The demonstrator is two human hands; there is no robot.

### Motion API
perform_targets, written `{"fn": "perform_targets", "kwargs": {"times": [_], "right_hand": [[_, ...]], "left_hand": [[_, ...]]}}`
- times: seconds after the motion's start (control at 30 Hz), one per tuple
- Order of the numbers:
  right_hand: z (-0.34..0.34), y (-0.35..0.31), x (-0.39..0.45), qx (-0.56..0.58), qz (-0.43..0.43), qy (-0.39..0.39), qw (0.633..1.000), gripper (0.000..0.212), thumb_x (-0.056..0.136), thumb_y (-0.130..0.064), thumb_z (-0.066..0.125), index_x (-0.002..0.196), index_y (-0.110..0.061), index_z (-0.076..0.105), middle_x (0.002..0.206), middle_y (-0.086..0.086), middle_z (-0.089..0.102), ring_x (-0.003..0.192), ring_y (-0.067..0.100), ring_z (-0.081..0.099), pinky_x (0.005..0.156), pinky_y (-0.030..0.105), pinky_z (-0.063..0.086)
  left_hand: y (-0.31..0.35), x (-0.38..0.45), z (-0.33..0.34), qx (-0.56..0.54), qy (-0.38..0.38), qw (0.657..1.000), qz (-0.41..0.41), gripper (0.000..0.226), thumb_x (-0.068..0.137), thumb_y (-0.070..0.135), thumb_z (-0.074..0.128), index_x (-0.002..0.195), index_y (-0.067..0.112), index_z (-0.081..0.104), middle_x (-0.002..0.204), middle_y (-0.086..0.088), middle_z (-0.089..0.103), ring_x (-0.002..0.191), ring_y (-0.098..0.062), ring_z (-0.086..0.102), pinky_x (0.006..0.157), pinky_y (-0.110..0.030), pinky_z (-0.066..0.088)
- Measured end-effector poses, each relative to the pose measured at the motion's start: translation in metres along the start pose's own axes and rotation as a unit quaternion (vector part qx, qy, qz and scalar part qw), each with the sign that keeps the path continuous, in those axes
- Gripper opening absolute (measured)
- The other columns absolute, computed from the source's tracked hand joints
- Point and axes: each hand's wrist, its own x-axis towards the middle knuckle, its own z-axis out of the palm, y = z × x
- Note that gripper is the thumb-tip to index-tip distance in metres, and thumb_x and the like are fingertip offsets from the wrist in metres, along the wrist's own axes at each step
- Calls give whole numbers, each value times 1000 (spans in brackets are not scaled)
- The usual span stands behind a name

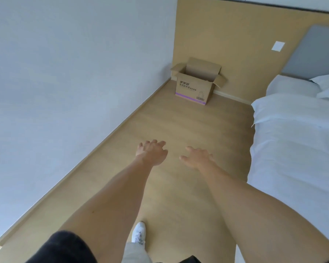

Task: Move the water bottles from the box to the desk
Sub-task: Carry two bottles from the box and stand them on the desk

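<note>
Brown cardboard box (195, 86), flaps open, purple stripe and unreadable printed writing on its front; well short of it, left hand (152, 152) and right hand (196, 158) hang loose-fingered, empty.

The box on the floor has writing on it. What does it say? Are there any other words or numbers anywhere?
Cardboard box, front side: two lines of dark Chinese characters sit above a purple stripe, but they are too blurred to read for sure.
Same side, lower right: a small drawing with tiny print, too small to read.
White plate on the wall: blank, no words.
No other words or numbers show.
</note>
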Motion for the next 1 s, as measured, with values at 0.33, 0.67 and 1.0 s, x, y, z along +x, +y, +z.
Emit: {"fn": "perform_targets", "kwargs": {"times": [0.33, 0.67, 1.0], "right_hand": [[-70, -101, 95, 26, 11, 24, 999, 62, 97, -60, 40, 152, -32, 33, 150, 11, 43, 139, 31, 37, 108, 46, 29], [-105, -115, 199, 33, 48, 13, 998, 62, 96, -61, 39, 151, -34, 32, 151, 9, 41, 140, 29, 36, 110, 47, 28], [-178, -112, 366, 67, 30, 9, 997, 60, 97, -59, 39, 151, -35, 32, 150, 8, 43, 140, 28, 36, 109, 45, 27]], "left_hand": [[-73, 130, -86, 7, -12, 999, 34, 52, 104, 44, 30, 155, 34, 31, 154, -3, 41, 139, -30, 39, 113, -46, 28], [-89, 240, -112, 35, -22, 998, 49, 52, 104, 45, 31, 155, 35, 30, 154, -3, 41, 139, -29, 39, 112, -44, 28], [-73, 408, -170, 70, -19, 997, 41, 52, 104, 44, 31, 155, 34, 28, 153, -2, 41, 139, -28, 38, 112, -44, 28]]}}
